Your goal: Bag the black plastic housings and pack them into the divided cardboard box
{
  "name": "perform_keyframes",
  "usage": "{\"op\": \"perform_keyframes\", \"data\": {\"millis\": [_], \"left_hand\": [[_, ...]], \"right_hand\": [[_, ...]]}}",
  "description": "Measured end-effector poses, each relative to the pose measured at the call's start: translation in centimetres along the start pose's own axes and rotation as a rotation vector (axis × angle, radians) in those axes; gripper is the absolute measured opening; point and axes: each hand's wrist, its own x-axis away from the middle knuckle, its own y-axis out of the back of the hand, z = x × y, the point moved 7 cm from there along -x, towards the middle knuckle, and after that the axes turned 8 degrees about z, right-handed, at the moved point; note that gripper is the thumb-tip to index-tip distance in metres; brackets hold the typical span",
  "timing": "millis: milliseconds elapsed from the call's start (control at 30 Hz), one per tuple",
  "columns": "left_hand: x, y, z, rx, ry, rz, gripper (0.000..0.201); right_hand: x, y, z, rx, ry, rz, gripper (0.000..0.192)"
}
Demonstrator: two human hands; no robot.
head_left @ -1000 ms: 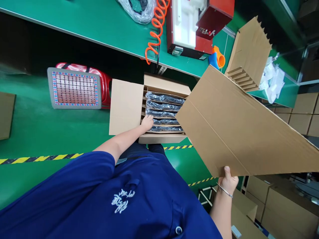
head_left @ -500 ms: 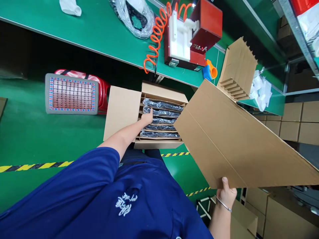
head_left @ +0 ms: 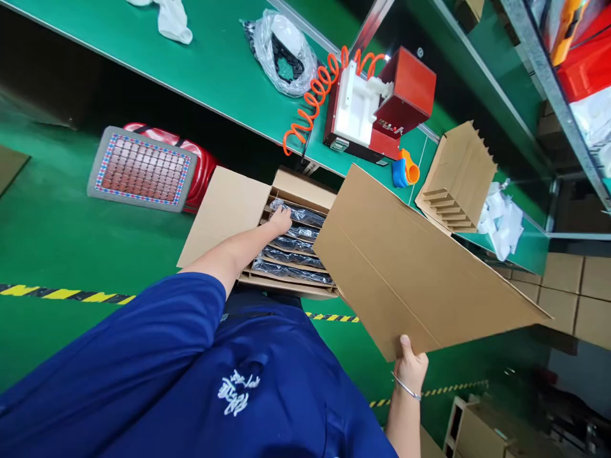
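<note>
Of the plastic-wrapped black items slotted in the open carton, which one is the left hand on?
The left hand rests on the wrapped item in the slot farthest from the person, beside the carton's far flap. The other wrapped items lie in nearer slots, untouched.

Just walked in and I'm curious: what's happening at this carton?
A person in a blue shirt stands over an open brown cardboard carton on the green floor. Their left hand reaches in among black plastic-wrapped items slotted between cardboard dividers. Their right hand grips the corner of a large flat cardboard sheet, held above the carton.
</note>
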Motion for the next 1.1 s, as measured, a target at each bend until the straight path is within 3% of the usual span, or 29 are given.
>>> {"op": "perform_keyframes", "data": {"millis": [67,167,367,467,633,800,1100], "left_hand": [[1.2,0.2,-0.1,0.035,0.024,-0.038,0.039],[5.8,-1.2,0.0,0.104,0.080,-0.113,0.050],[19.3,-9.6,0.5,0.297,0.329,-0.162,0.049],[23.4,-13.0,-0.1,0.375,0.437,-0.175,0.050],[24.0,-15.6,-0.8,0.447,0.524,-0.176,0.051],[22.3,-16.1,-1.7,0.451,0.454,-0.173,0.050],[21.9,-16.4,-2.5,0.396,0.304,-0.142,0.059]], "right_hand": [[-2.3,-0.8,0.2,0.010,-0.014,0.026,0.067],[-5.5,-3.9,-0.4,0.005,-0.039,0.142,0.061],[-9.3,-15.1,-4.4,-0.049,-0.174,0.491,0.061],[-10.7,-17.5,-5.1,0.039,-0.172,0.610,0.060],[-13.3,-16.2,-4.0,0.196,-0.105,0.664,0.056],[-14.5,-14.9,-3.8,0.379,-0.034,0.640,0.057],[-16.8,-13.5,-5.2,0.669,0.035,0.493,0.045]]}}
